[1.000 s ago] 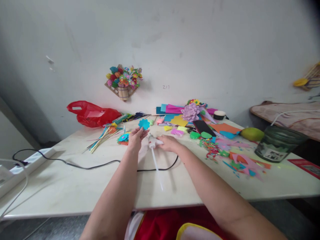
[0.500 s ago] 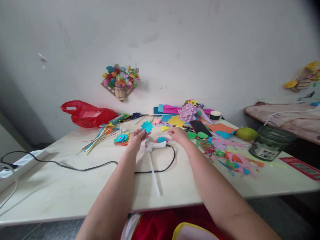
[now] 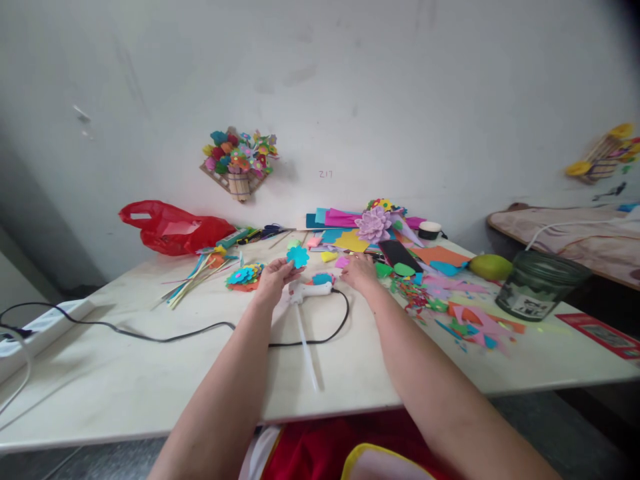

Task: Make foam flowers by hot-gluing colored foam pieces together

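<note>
Pinched in my left hand (image 3: 274, 277) is a blue flower cutout (image 3: 299, 256) with a scalloped edge, raised above the table. My right hand (image 3: 360, 272) is low over the table with its fingers curled. A small pink piece (image 3: 343, 262) shows at those fingertips; whether they grip it is hidden. Between my forearms lies a white glue gun (image 3: 313, 290), a clear glue stick (image 3: 307, 353) projecting from its back. Just beyond the gun is a blue and pink flower (image 3: 323, 278). Stacked flower cutouts (image 3: 243, 275) lie left of my left hand.
The gun's black cord (image 3: 165, 339) runs left to a power strip (image 3: 45, 327). Foam sheets (image 3: 345, 218), a lilac flower (image 3: 373, 225) and a dark phone (image 3: 399, 256) lie behind my right hand. Colourful scraps (image 3: 475, 320), a yellow-green fruit (image 3: 491, 267) and a jar (image 3: 543, 287) are at right.
My right hand has shifted slightly right, and a pink piece now shows at its fingertips. The blue flower in my left hand has moved a little to the right.
</note>
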Available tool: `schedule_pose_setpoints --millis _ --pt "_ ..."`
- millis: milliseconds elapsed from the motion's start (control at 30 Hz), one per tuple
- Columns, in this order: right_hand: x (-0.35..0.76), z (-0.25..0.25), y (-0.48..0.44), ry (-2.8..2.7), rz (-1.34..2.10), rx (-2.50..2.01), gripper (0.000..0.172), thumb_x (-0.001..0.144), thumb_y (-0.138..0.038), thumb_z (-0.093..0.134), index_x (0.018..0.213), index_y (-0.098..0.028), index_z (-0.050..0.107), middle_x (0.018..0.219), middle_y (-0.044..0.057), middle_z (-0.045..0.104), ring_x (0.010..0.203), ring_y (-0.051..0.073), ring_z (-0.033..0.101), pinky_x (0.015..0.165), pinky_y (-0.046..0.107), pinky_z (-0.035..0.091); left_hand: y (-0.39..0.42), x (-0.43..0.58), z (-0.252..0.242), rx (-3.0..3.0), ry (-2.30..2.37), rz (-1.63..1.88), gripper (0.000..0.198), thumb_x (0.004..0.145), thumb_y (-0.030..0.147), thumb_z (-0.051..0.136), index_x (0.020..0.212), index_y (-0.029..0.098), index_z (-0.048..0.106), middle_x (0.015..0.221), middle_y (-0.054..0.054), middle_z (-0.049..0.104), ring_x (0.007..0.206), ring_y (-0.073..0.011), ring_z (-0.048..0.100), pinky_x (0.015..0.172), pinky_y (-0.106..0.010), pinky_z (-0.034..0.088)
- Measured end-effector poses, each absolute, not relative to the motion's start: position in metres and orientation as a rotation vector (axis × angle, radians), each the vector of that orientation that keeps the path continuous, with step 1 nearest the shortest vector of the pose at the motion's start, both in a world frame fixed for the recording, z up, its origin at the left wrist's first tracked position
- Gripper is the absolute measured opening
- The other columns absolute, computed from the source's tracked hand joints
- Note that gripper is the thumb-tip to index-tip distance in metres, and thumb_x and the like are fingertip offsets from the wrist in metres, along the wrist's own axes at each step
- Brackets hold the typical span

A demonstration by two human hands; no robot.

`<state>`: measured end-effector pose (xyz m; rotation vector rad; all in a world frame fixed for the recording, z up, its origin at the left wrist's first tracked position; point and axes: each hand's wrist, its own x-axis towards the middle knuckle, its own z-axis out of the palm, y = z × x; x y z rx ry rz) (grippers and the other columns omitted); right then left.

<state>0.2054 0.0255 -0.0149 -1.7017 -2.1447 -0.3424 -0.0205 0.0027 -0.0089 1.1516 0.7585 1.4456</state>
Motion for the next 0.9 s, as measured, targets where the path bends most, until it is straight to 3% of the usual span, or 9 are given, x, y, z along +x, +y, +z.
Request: schedule_pose_setpoints --millis 367,533,667,900 --pt "0.204 -0.009 0.027 -1.948 -0.281 -1.556 0.014 0.074 -0.026 0.058 0.076 -0.021 0.070 0.104 0.007 0.064 0.100 0.024 0.051 0.086 0.037 0.033 0.000 -0.018 -0.006 1.137 0.748 1.411 0.027 0.062 0.029 0.072 0.077 0.012 0.057 0.069 -0.004 0.066 0.072 -0.0187 0.067 0.064 -0.025 0.052" --pt "0.192 0.003 0.027 -1.664 0.117 -1.351 0.012 0.073 -0.023 0.058 0.078 -0.020 0.069 0.083 0.004 0.069 0.080 0.018 0.060 0.074 0.029 0.043 -0.003 -0.015 -0.004 1.158 0.727 1.384 0.027 0.060 0.028 0.073 0.074 0.012 0.056 0.067 -0.004 0.066 0.070 -0.0189 0.067 0.063 -0.026 0.054" --pt "0.179 0.007 0.025 -1.540 0.440 -1.103 0.012 0.069 -0.020 0.060 0.078 -0.017 0.068 0.077 0.004 0.069 0.071 0.016 0.062 0.067 0.027 0.046 -0.004 -0.013 -0.005 1.176 0.717 1.370 0.029 0.059 0.028 0.074 0.076 0.013 0.056 0.067 -0.003 0.066 0.070 -0.0192 0.066 0.068 -0.032 0.054" --pt "0.166 0.009 0.017 -1.579 0.505 -0.921 0.012 0.067 -0.025 0.062 0.073 -0.016 0.068 0.077 0.005 0.068 0.072 0.017 0.060 0.069 0.029 0.047 -0.002 -0.012 -0.007 1.244 0.743 1.295 0.030 0.060 0.031 0.073 0.079 0.011 0.060 0.069 -0.004 0.067 0.067 -0.0187 0.066 0.069 -0.030 0.053"
